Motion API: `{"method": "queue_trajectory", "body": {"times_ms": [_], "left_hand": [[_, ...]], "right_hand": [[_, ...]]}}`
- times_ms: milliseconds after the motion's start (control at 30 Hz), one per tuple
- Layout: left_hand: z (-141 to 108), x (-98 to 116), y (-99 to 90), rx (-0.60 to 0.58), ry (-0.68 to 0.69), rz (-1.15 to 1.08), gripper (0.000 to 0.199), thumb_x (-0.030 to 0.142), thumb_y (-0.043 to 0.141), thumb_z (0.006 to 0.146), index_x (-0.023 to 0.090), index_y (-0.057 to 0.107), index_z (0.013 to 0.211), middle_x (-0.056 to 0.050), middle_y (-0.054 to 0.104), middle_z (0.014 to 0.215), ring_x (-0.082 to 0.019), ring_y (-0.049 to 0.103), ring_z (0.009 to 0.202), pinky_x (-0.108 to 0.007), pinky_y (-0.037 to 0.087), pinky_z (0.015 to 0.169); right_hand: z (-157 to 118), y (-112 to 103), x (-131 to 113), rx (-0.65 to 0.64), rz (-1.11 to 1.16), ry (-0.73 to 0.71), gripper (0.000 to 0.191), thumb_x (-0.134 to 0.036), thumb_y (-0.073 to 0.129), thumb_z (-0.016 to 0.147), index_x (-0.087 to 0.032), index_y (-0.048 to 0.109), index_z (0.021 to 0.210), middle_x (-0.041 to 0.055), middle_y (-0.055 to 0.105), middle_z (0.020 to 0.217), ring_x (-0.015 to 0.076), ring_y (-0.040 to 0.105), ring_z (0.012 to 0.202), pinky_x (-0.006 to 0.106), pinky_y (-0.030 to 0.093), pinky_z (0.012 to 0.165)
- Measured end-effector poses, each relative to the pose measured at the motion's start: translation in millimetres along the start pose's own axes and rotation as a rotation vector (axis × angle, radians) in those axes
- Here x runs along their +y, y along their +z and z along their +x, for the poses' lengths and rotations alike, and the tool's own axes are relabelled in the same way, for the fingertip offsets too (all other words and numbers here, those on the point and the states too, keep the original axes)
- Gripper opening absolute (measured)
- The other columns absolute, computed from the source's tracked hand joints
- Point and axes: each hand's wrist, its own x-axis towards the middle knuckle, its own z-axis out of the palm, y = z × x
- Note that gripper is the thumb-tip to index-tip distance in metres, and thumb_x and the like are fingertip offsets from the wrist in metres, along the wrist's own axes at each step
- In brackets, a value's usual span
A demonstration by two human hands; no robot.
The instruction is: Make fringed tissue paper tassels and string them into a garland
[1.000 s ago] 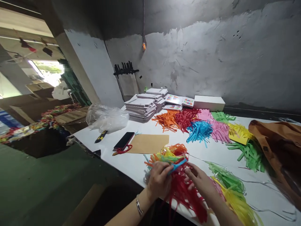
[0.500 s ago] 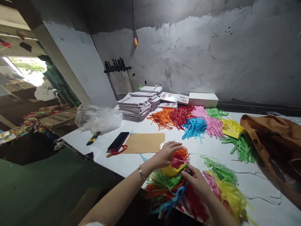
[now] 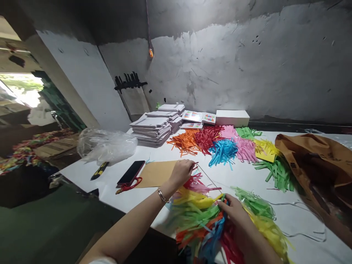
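My left hand point(image 3: 183, 171) is closed above the brown paper sheet point(image 3: 156, 173); a thin pale string point(image 3: 208, 175) runs from its fingertips down to my right hand. A little dark red shows at those fingertips. My right hand point(image 3: 231, 206) pinches the gathered tops of a multicoloured tissue tassel bunch point(image 3: 202, 212), with yellow, green, orange and blue strips hanging below. Pink strips point(image 3: 198, 183) lie between the hands. Beside my right hand are green tassels point(image 3: 254, 201) and yellow tassels point(image 3: 271, 231) with loose string.
Behind are tassel piles in orange point(image 3: 183, 142), red point(image 3: 208, 136) and blue point(image 3: 223, 150), stacked white packets point(image 3: 151, 132) and a white box point(image 3: 232, 118). Leftward lie a phone point(image 3: 131, 173), a cutter point(image 3: 99, 171) and a plastic bag point(image 3: 107, 145). A brown bag point(image 3: 308, 154) stands at right.
My left hand has moved left and slightly up from the tassel bunch and its fingers have closed, with the string stretched out. The red-orange tassel beneath it has shifted out of sight.
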Motion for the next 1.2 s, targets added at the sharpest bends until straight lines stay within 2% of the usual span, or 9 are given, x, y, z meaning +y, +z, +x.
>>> {"method": "queue_trajectory", "body": {"times_ms": [100, 200, 400, 500, 600, 800, 900, 1033, 1200], "left_hand": [[-12.0, -5.6, -11.7, 0.071, -0.079, 0.003, 0.021, 0.016, 0.05, 0.094, 0.017, 0.068, 0.103, -0.011, 0.074, 0.099, -0.025, 0.065, 0.094, -0.038, 0.045, 0.086], [-17.8, -5.2, -11.1, 0.098, -0.107, -0.022, 0.019, 0.015, 0.052, 0.092, 0.017, 0.069, 0.101, -0.01, 0.074, 0.098, -0.025, 0.066, 0.093, -0.037, 0.046, 0.085], [-12.2, -14.4, -9.5, 0.156, -0.144, -0.089, 0.019, 0.017, 0.05, 0.092, 0.017, 0.069, 0.095, -0.01, 0.074, 0.094, -0.024, 0.067, 0.088, -0.036, 0.049, 0.081], [-12.8, -26.8, -15.0, 0.197, -0.172, -0.118, 0.021, 0.019, 0.048, 0.093, 0.016, 0.068, 0.097, -0.012, 0.073, 0.097, -0.026, 0.066, 0.09, -0.038, 0.049, 0.083], [-18.1, -32.2, -13.1, 0.208, -0.192, -0.161, 0.022, 0.02, 0.047, 0.093, 0.015, 0.068, 0.1, -0.013, 0.073, 0.101, -0.027, 0.065, 0.094, -0.041, 0.049, 0.086], [-35.5, 5.4, 19.8, 0.104, -0.147, -0.281, 0.024, 0.016, 0.046, 0.091, 0.017, 0.069, 0.1, -0.01, 0.072, 0.1, -0.024, 0.066, 0.096, -0.038, 0.051, 0.088], [-44.2, 31.3, 27.0, -0.027, -0.058, -0.339, 0.023, 0.023, 0.058, 0.088, 0.02, 0.069, 0.108, -0.008, 0.072, 0.105, -0.024, 0.066, 0.098, -0.036, 0.052, 0.089], [-44.9, 49.6, 15.2, -0.133, 0.007, -0.364, 0.035, 0.034, 0.069, 0.083, 0.023, 0.068, 0.116, -0.01, 0.068, 0.116, -0.027, 0.063, 0.108, -0.039, 0.05, 0.094], [-15.5, 64.8, 10.5, -0.184, 0.029, -0.349, 0.023, 0.027, 0.052, 0.095, 0.021, 0.071, 0.108, -0.009, 0.068, 0.112, -0.023, 0.061, 0.109, -0.037, 0.048, 0.096]], "right_hand": [[1.2, -9.8, -3.4, 0.158, -0.143, -0.075, 0.047, -0.049, 0.053, 0.084, -0.014, 0.062, 0.115, 0.015, 0.067, 0.099, 0.0326, 0.065, 0.095, 0.048, 0.053, 0.081], [-14.1, 13.1, -20.1, 0.23, -0.261, -0.216, 0.053, -0.044, 0.053, 0.089, -0.017, 0.054, 0.134, 0.0208, 0.051, 0.138, 0.0379, 0.043, 0.132, 0.061, 0.03, 0.11], [-39.2, 72.3, -32.8, -0.32, -0.703, -0.57, 0.062, -0.033, 0.067, 0.085, -0.035, 0.046, 0.144, 0.0055, 0.031, 0.16, 0.0365, 0.02, 0.149, 0.068, 0.006, 0.116], [-27.8, 43.9, -21.8, -0.366, -0.813, -0.512, 0.044, -0.022, 0.055, 0.092, -0.028, 0.057, 0.135, 0.0093, 0.048, 0.15, 0.0343, 0.027, 0.147, 0.069, 0.005, 0.115], [-10.8, -17.6, -14.6, -0.359, -0.841, -0.489, 0.046, -0.01, 0.048, 0.089, -0.028, 0.063, 0.128, 0.006, 0.056, 0.143, 0.0287, 0.035, 0.144, 0.064, 0.004, 0.118], [4.2, -126.7, -19.9, -0.338, -0.895, -0.36, 0.029, -0.015, 0.06, 0.076, -0.025, 0.076, 0.097, 0.0082, 0.057, 0.142, 0.0366, 0.031, 0.145, 0.068, 0.011, 0.115], [-10.4, -140.9, -29.1, -0.319, -0.886, -0.292, 0.026, -0.015, 0.067, 0.065, -0.024, 0.078, 0.085, 0.0115, 0.06, 0.138, 0.0419, 0.041, 0.138, 0.067, 0.018, 0.113], [-27.2, -134.5, -44.9, -0.264, -0.791, -0.302, 0.048, -0.009, 0.056, 0.07, -0.028, 0.074, 0.11, 0.0056, 0.068, 0.126, 0.0257, 0.064, 0.116, 0.038, 0.048, 0.1], [3.5, -128.0, -48.0, 0.036, -0.758, -0.299, 0.032, -0.011, 0.043, 0.09, -0.017, 0.071, 0.103, 0.0095, 0.072, 0.107, 0.0218, 0.065, 0.103, 0.035, 0.049, 0.093]]}}
